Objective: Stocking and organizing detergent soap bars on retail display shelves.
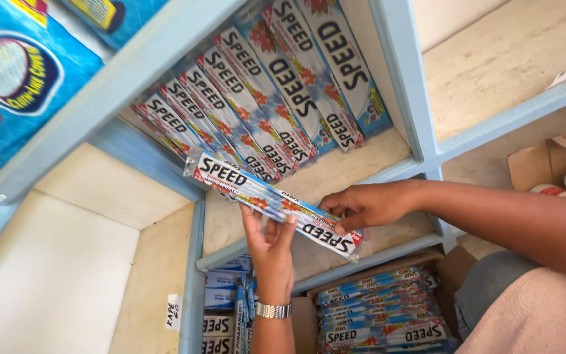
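Both my hands hold one long flat packet (257, 193), printed blue, white and red, in front of a pale blue shelf. My left hand (270, 246), with a metal watch on its wrist, supports the packet from below near its middle. My right hand (361, 204) pinches the packet's near end from the right. Just above, a row of several like packets (263, 98) leans side by side in the shelf compartment, and the held packet's far end touches the lowest of them.
A cardboard box (447, 272) below holds more such packets (381, 314). A blue bag (14, 78) hangs at the upper left. Pale blue shelf frames (404, 78) divide the compartments. Another cardboard box (545, 160) sits at the right. My knee (525, 314) is at the lower right.
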